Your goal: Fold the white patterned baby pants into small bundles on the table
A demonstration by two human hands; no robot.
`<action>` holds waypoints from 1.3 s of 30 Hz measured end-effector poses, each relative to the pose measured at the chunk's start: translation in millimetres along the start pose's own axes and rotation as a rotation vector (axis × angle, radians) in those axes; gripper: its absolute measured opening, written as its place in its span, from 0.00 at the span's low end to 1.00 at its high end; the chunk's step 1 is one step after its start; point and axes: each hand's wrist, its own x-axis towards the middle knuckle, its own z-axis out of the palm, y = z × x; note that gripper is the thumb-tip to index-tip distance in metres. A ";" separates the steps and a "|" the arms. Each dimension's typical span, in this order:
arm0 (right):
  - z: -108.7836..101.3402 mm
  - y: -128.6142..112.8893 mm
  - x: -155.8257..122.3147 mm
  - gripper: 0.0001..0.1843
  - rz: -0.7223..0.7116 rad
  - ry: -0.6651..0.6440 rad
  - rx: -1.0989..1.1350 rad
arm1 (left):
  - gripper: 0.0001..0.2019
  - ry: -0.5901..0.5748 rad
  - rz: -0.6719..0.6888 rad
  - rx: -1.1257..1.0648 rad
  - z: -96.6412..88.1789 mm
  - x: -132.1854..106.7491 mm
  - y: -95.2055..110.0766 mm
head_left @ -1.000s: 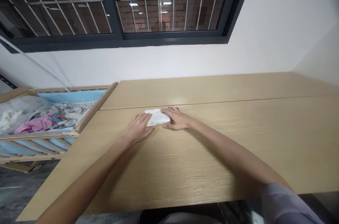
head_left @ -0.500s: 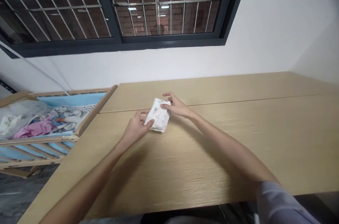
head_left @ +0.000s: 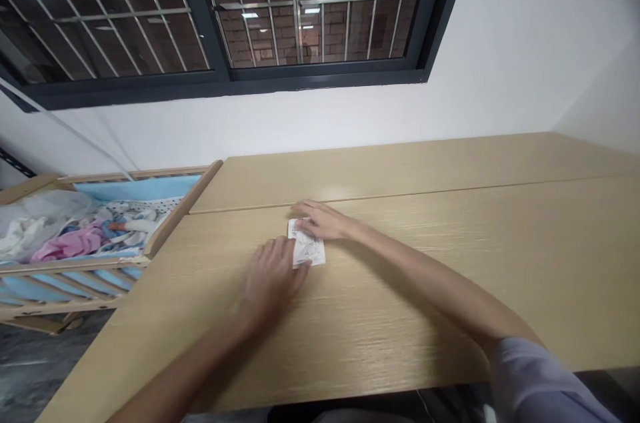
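Note:
A small folded white cloth (head_left: 309,250) with faint grey print lies on or just above the wooden table, partly covered by my fingers. My left hand (head_left: 274,273), slightly blurred, grips its left side, knuckles up, with the thumb along the near edge. At the far edge, my right hand (head_left: 323,219) holds it, thumb on top and the other fingers reaching beyond it. What the fingertips do underneath is hidden.
The light wooden table (head_left: 425,316) has a long seam near its back edge. To the left stands a wooden crib (head_left: 185,216) with blue lining, holding a pink cloth (head_left: 70,241), crumpled fabrics and a clear plastic bag. A barred window (head_left: 320,76) is above the white wall.
The folded cloth has come down toward the table and turned nearly square to me. My left hand has shifted right and nearer, turning knuckles up; my right hand has moved slightly nearer.

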 end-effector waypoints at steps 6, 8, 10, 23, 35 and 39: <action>23.8 -35.2 -22.1 0.29 -0.235 -0.306 0.152 | 0.24 -0.115 0.188 -0.031 16.3 -27.6 23.1; 32.9 -30.2 -26.1 0.29 -0.229 -0.363 0.159 | 0.23 -0.151 0.162 -0.045 20.0 -30.1 24.6; 35.3 -18.8 -26.7 0.29 -0.195 -0.376 0.139 | 0.26 -0.142 0.147 -0.042 21.4 -30.5 24.7; 13.1 51.3 14.2 0.33 0.046 -0.194 -0.140 | 0.27 -0.042 0.147 -0.111 29.1 -28.1 18.3; 11.2 19.1 -5.3 0.11 0.282 0.219 0.072 | 0.23 -0.280 -0.240 -0.109 11.1 54.5 -36.3; 24.8 6.5 -16.1 0.14 0.330 0.262 0.087 | 0.18 -0.291 -0.184 -0.184 17.0 55.5 -32.8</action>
